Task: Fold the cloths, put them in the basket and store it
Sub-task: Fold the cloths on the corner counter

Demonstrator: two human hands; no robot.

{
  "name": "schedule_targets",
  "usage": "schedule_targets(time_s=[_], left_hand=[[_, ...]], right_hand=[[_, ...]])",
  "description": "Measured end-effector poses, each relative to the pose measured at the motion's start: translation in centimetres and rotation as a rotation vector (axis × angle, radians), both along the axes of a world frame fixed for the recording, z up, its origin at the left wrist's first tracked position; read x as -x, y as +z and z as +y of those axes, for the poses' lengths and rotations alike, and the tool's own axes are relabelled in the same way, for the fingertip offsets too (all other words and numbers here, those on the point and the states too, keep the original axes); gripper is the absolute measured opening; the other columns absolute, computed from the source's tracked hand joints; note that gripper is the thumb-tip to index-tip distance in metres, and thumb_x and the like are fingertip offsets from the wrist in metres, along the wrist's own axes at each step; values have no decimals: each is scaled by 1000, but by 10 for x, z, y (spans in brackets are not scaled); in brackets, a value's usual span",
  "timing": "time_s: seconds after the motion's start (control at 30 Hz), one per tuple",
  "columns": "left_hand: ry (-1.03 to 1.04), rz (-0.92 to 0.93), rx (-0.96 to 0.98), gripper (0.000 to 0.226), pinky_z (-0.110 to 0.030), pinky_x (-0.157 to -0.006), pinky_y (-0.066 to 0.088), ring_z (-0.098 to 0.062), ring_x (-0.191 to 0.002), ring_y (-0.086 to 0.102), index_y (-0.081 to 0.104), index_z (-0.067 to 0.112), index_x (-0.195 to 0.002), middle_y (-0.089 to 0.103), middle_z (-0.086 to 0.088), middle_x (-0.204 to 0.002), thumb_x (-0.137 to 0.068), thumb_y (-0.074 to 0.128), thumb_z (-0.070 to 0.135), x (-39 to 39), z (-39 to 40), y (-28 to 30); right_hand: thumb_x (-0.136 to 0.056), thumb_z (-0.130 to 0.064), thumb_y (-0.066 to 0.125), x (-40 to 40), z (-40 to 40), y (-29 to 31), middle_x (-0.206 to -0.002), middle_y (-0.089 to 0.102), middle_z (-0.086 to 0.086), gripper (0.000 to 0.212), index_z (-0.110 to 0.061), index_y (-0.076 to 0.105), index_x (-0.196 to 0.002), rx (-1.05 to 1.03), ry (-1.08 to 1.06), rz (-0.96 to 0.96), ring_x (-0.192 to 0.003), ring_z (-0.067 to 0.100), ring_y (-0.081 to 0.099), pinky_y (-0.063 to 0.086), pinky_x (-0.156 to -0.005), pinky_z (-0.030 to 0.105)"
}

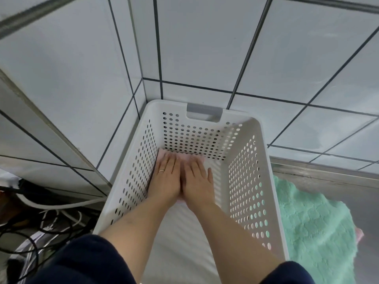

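Tiles (205,48), pale and large with dark grout lines, cover the two walls that meet in a corner ahead of me. A white perforated basket (249,171) stands in that corner, its far rim with a grey handle (204,112) close to the wall. My left hand (166,177) and right hand (198,181) reach down inside it, side by side and touching along their inner edges, fingers straight and flat, pressing on a pink cloth (164,153) that lies at the far left of the basket floor; only its fringe shows past my fingertips. A ring sits on my left hand. Dark sleeves (82,261) cover my upper arms at the bottom edge. Right of the basket, a steel bench (328,177) carries a crumpled mint green cloth (313,228), just beside the basket wall and visible through its holes. To the left, a metal frame edge (41,124) slants down, and below it lie tangled black and white cables (53,220).
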State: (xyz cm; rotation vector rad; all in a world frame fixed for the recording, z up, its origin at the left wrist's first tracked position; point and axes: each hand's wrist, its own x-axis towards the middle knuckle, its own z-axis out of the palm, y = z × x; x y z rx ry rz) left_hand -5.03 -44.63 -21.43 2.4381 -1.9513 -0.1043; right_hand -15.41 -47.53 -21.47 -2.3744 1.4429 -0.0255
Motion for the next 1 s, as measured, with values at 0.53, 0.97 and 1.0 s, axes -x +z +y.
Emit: schedule_targets(time_s=[0.53, 0.97, 1.0], left_hand=[[93, 189, -65, 57, -29, -116, -8, -20, -146, -2, 5, 4, -149, 3, -10, -159, -100, 20, 27, 0, -5, 1], [197, 953, 136, 46, -20, -91, 35, -16, -121, 51, 46, 13, -136, 55, -3, -133, -91, 56, 11, 22, 14, 134], [179, 988, 162, 46, -20, -89, 36, -14, -118, 52, 46, 13, -136, 56, -2, -132, -91, 57, 12, 24, 22, 146]], right_hand=[[-96, -53, 24, 9, -8, -5, -159, -4, -4, 67, -22, 1, -150, -118, -127, 3, -146, 18, -8, -7, -116, 45], [-91, -18, 57, 39, 2, 128, -134, 54, 4, 45, -14, 45, -135, -278, -482, -684, -114, 18, 54, 40, -83, 24], [-91, -18, 59, 44, 9, 139, -133, 55, 5, 45, -13, 46, -134, -259, -482, -720, -115, 19, 55, 41, -85, 25]])
